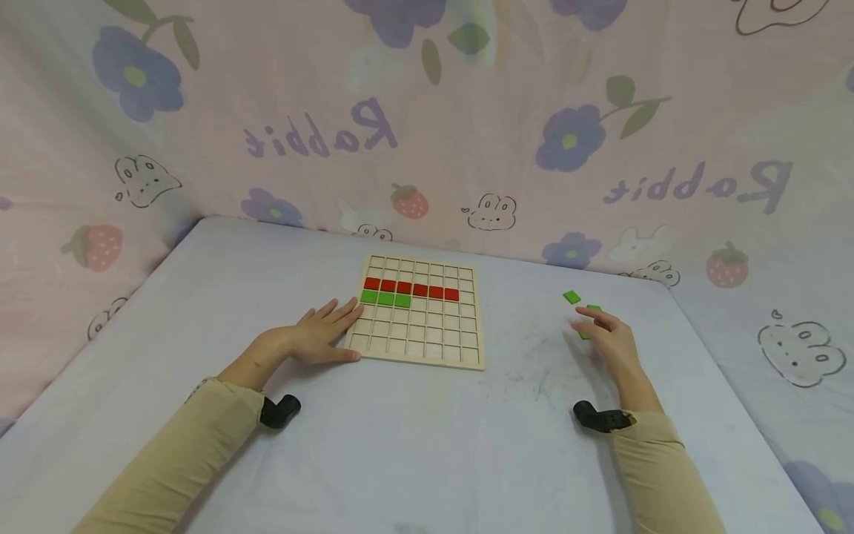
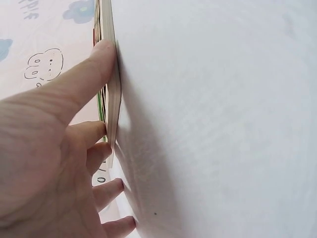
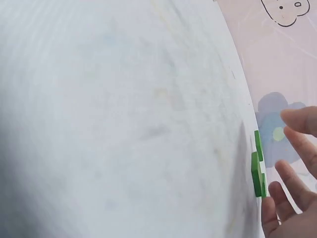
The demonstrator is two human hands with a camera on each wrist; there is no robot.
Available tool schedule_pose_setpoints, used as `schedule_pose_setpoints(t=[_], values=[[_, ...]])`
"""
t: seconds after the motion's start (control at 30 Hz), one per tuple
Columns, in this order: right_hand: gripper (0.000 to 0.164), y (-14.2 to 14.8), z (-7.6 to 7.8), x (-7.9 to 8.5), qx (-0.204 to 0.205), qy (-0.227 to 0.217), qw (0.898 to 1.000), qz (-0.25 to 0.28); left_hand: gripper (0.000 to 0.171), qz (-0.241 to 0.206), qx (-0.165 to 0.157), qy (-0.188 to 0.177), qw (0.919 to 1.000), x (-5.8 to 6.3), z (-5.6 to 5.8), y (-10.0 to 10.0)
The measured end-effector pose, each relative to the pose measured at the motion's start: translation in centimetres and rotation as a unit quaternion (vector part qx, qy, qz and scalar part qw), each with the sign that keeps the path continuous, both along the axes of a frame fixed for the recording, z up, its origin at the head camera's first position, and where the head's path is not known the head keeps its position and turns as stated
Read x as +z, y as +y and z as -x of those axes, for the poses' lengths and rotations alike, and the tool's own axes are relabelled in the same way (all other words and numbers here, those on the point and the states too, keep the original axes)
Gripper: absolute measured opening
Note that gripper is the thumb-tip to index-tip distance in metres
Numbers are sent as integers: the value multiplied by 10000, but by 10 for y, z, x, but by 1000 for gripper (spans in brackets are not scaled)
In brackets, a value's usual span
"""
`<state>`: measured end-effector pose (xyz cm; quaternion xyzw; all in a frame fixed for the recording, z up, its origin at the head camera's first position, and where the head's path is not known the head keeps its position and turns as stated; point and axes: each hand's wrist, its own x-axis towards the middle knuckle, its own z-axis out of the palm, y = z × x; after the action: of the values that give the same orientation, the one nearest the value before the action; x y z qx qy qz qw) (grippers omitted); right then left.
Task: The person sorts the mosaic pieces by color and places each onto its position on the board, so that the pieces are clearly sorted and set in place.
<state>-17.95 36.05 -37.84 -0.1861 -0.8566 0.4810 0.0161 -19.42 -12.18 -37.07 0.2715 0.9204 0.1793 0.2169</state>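
A wooden grid board (image 1: 416,337) lies flat on the white table, with a row of red square tiles (image 1: 420,290) and, below it, three green tiles (image 1: 385,299) set in its cells. My left hand (image 1: 320,337) is spread at the board's left edge; in the left wrist view the thumb (image 2: 94,69) touches the board's side (image 2: 115,94). Over on the right, my right hand (image 1: 610,345) hovers above loose green tiles (image 1: 571,297), its fingers (image 3: 290,178) bent loosely and apart from them. Nothing shows between those fingers. One green tile is partly hidden under the hand.
The white table (image 1: 427,452) spreads around the board. A patterned cloth (image 1: 454,133) with flowers, rabbits and strawberries hangs behind it and at the sides. Each wrist carries a black camera mount, one at the left (image 1: 280,411) and one at the right (image 1: 600,417).
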Motion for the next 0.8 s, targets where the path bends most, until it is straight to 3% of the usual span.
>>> schedule_pose_setpoints(t=[0.47, 0.8], values=[[60, 10, -6, -6, 423, -128, 9986, -285, 84, 14, 5, -2, 10000, -1, 2, 0], [56, 14, -8, -11, 467, 80, 9979, -438, 84, -26, 3, -18, 10000, -1, 1, 0]])
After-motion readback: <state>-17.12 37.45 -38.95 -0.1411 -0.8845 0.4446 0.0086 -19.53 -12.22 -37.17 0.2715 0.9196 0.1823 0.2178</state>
